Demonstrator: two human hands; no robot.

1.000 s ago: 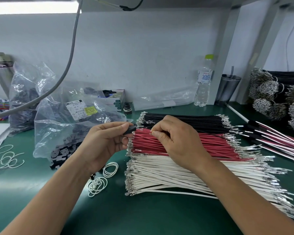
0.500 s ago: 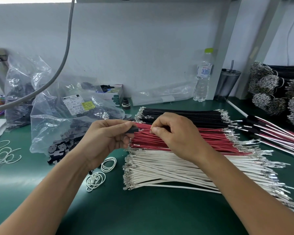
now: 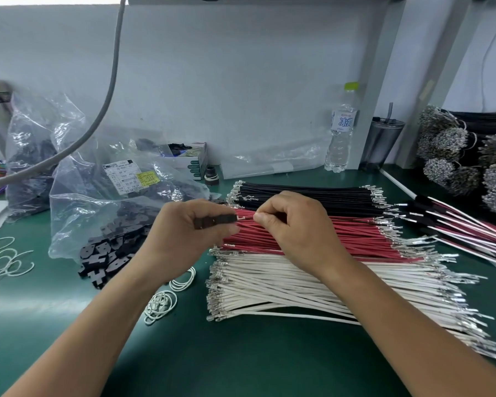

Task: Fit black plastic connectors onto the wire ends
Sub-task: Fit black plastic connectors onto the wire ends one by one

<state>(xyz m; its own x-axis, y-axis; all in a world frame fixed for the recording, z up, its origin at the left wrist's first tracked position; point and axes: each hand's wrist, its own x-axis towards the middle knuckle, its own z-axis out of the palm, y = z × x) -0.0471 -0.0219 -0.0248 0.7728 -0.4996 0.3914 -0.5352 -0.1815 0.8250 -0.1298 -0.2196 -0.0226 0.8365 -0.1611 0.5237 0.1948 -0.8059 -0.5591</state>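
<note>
My left hand (image 3: 189, 227) grips a black plastic connector (image 3: 216, 220), its open end facing right. My right hand (image 3: 295, 227) pinches a red wire (image 3: 246, 218) close to its metal terminal, and the terminal tip sits right at the connector's mouth. Below my hands lie three flat rows of wires with metal terminals: black wires (image 3: 312, 196) at the back, red wires (image 3: 355, 239) in the middle, white wires (image 3: 284, 285) in front. A clear bag of black connectors (image 3: 106, 247) lies open to the left.
White rubber bands (image 3: 161, 306) lie on the green mat (image 3: 241, 362) in front of the bag, more at the far left (image 3: 6, 260). A water bottle (image 3: 341, 130) and a dark cup (image 3: 384, 141) stand at the back. Assembled wires (image 3: 470, 227) and terminal bundles (image 3: 455, 159) sit on the right.
My right hand has drawn the red wire's end up to the connector's opening, and both hands have come slightly closer together. The camera has tilted a little.
</note>
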